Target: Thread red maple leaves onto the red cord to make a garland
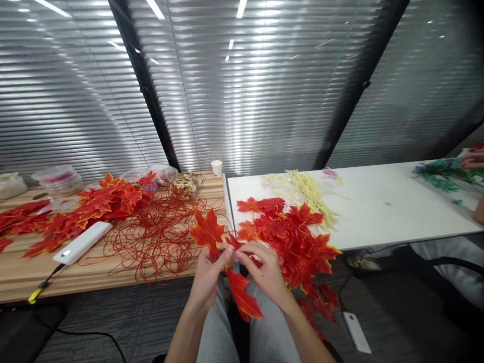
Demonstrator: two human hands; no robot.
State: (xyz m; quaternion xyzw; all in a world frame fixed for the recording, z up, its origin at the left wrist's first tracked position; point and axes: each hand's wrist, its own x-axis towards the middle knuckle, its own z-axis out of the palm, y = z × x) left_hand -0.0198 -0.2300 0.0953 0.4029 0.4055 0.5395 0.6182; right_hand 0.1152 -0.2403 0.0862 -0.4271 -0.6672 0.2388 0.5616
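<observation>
Both hands meet above my lap, in front of the gap between the two tables. My left hand [207, 277] pinches an orange-red artificial maple leaf [207, 229] near its base. Close beside it, the fingertips of my right hand [264, 269] are pressed together at the same spot; what exactly they grip is too small to make out. Another red leaf [244, 295] hangs below my fingers. Right of my hands lies a heap of red maple leaves [287, 234], some spilling over the table edge. A tangle of thin red cord [159, 232] lies to the left.
More maple leaves [102, 201] and a white power bank [83, 242] lie on the wooden table [45, 282]. A paper cup [217, 168] stands at the back. Yellow strips [310, 194] lie on the white table [370, 201]. Another person's hand [472, 160] is at far right by green sprigs.
</observation>
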